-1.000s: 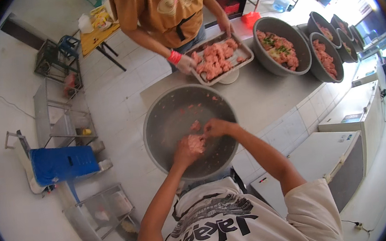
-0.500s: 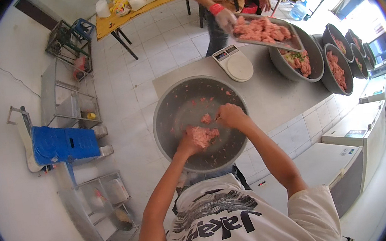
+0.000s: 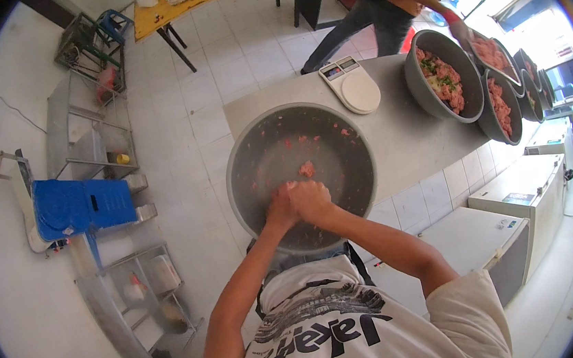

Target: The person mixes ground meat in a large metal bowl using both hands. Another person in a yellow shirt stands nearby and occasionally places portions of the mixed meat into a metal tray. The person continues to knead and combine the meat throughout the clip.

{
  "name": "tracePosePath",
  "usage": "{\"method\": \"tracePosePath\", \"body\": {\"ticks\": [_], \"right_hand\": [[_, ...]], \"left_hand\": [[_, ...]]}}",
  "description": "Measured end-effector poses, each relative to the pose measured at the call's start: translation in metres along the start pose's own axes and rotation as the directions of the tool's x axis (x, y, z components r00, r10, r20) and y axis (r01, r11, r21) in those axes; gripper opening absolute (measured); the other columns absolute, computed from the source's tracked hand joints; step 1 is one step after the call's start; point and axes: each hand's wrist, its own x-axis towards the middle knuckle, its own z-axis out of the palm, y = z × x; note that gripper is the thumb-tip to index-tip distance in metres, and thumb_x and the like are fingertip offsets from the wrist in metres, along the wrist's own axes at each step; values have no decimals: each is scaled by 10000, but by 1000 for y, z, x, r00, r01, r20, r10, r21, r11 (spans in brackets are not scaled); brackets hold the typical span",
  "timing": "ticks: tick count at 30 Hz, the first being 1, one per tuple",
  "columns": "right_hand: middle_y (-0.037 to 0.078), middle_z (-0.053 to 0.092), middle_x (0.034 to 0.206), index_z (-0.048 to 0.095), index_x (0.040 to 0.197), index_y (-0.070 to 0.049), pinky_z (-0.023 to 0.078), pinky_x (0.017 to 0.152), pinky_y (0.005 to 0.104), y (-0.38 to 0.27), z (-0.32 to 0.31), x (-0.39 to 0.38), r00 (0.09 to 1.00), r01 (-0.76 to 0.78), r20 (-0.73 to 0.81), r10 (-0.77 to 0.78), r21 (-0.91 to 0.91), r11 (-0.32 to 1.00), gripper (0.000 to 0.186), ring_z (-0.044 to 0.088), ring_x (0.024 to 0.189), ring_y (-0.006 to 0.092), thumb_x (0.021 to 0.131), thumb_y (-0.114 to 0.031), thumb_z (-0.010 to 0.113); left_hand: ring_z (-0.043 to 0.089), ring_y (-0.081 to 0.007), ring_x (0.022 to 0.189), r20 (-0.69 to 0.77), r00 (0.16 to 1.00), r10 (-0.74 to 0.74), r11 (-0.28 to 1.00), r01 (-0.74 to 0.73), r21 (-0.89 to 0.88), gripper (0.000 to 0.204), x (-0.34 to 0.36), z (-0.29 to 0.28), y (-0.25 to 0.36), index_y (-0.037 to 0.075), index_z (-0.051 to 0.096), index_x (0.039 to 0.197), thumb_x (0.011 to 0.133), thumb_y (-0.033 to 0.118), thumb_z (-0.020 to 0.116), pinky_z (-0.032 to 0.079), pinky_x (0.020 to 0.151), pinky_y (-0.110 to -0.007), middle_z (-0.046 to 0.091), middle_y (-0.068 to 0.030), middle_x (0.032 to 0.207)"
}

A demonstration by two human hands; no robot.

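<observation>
R hand moved in against L hand in basin; sm. mince lump just beyond; R/L grip: can't tell.

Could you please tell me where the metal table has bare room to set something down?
The silver metal table has a bare patch between the large round grey basin, the white round-topped scale and the nearest round grey bowl of pink mince. To the right, more such bowls crowd together; inside the basin, the left hand and right hand meet.
</observation>
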Motion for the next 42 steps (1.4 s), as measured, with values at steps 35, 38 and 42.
{"method": "tracePosePath", "body": {"ticks": [35,38,42], "right_hand": [[200,714,798,762,866,-86,586,731,494,56,-58,-27,982,-41,-179,53,72,997,224,718,781,395,842,-295,682],[227,703,767,712,936,-21,595,668,491,45,-50,-25,984,36,-176,-33,12,999,221,729,742,400,851,-218,661],[212,714,785,704,971,-9,599,660,474,40,-49,-21,989,41,-143,-41,-3,999,211,740,754,378,849,-171,645]], "left_hand": [[641,-402,1099,55,967,-248,968,249,-25,798,-5,-48,40,45,462,1337,731,402,839,546,928,-462,532,-238,1317],[618,-433,1159,148,947,-287,952,299,-71,1038,-4,-51,41,41,321,1424,644,399,905,546,954,-477,467,-270,1379],[611,-438,1153,145,953,-266,958,278,-74,1022,1,-39,33,54,320,1418,642,374,902,541,956,-489,469,-255,1360]]}}
